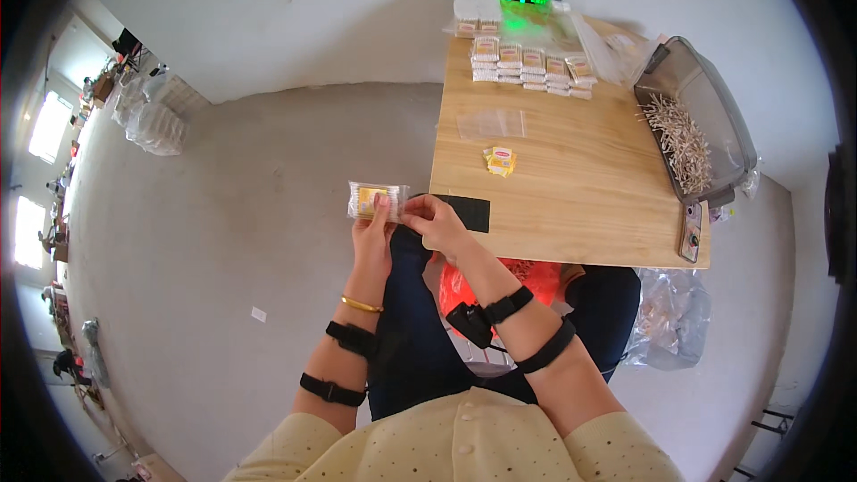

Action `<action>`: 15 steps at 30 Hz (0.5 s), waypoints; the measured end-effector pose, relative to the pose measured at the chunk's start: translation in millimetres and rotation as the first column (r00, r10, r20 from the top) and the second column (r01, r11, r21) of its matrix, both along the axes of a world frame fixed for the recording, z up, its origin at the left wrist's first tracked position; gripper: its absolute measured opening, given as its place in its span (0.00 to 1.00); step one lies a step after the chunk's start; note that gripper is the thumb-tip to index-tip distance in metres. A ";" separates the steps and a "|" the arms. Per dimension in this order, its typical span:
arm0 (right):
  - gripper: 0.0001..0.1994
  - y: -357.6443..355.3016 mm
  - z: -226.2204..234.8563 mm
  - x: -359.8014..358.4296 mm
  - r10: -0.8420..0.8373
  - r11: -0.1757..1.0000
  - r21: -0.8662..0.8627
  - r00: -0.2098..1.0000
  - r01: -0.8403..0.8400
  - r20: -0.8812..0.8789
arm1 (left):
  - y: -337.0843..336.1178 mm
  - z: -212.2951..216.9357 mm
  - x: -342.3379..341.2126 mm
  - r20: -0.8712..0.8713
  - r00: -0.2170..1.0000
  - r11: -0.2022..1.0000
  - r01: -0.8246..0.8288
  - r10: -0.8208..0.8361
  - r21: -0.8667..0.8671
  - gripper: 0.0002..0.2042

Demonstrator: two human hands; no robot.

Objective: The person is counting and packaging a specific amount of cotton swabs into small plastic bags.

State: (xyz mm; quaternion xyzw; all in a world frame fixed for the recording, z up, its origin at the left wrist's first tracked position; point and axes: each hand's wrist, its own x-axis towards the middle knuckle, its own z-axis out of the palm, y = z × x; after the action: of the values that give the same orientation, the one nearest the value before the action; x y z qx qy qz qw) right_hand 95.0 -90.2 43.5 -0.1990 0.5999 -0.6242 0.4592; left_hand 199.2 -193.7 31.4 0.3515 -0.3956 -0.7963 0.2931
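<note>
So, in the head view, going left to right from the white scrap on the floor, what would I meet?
White scrap, swab packet, right hand, yellow cards, grey bin.

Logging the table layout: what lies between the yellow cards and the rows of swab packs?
A flat, clear plastic bag lies on the wooden table between the yellow cards and the rows of swab packs, as the head view shows.
</note>
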 end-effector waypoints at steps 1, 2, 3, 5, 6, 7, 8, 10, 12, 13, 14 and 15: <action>0.08 2.5 8.1 2.4 0.019 1.000 0.023 0.995 -0.017 -0.096 | 6.9 10.1 1.7 -0.026 1.000 1.000 0.017 -0.017 0.010 0.12; 0.07 7.3 25.4 5.6 0.004 0.999 0.039 0.995 0.000 -0.100 | 12.1 18.9 5.7 -0.053 0.998 0.999 0.028 -0.026 0.020 0.12; 0.06 15.5 46.5 9.6 -0.006 0.998 0.057 0.995 0.012 -0.103 | 16.8 26.5 12.0 -0.123 0.991 0.997 0.058 -0.051 0.050 0.13; 0.06 36.8 64.4 7.5 -0.066 0.998 -0.004 0.990 0.066 -0.125 | 32.2 45.5 13.5 -0.280 0.952 0.982 0.160 -0.126 0.103 0.15; 0.07 47.9 66.2 5.4 -0.102 0.992 -0.081 0.986 0.092 -0.131 | 41.6 58.5 13.3 -0.318 0.934 0.963 0.219 -0.161 0.156 0.16; 0.07 59.4 68.1 2.1 -0.140 0.980 -0.158 0.981 0.118 -0.134 | 51.4 72.4 13.0 -0.356 0.914 0.938 0.280 -0.195 0.206 0.18; 0.07 69.9 74.9 -1.2 -0.179 0.969 -0.203 0.968 0.141 -0.178 | 58.7 80.4 13.5 -0.398 0.890 0.908 0.338 -0.223 0.248 0.19; 0.06 94.5 95.6 -6.1 -0.257 0.940 -0.292 0.931 0.179 -0.259 | 54.3 75.4 24.6 -0.341 0.852 0.883 0.456 -0.398 0.109 0.23; 0.04 121.6 121.7 -11.8 -0.292 0.951 -0.246 0.799 0.186 -0.526 | 51.9 81.8 27.5 -0.162 0.853 0.867 0.494 -0.497 -0.058 0.25; 0.04 134.4 133.2 -13.4 -0.285 0.957 -0.228 0.727 0.179 -0.625 | 53.1 84.7 27.8 -0.080 0.892 0.889 0.430 -0.446 -0.158 0.27; 0.04 147.0 143.1 -14.2 -0.276 0.961 -0.210 0.644 0.179 -0.714 | 58.5 92.5 24.3 -0.035 0.886 0.845 0.430 -0.463 -0.319 0.27; 0.04 158.2 148.8 -14.0 -0.256 0.967 -0.189 0.627 0.173 -0.736 | 65.6 104.0 20.2 0.015 0.881 0.777 0.424 -0.472 -0.465 0.27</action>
State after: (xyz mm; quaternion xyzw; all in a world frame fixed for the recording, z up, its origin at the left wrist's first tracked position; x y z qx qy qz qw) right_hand 81.0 68.1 192.3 -0.3899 0.7235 -0.5641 0.0800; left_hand 219.4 -128.1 135.4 0.1273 -0.6274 -0.7447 0.1888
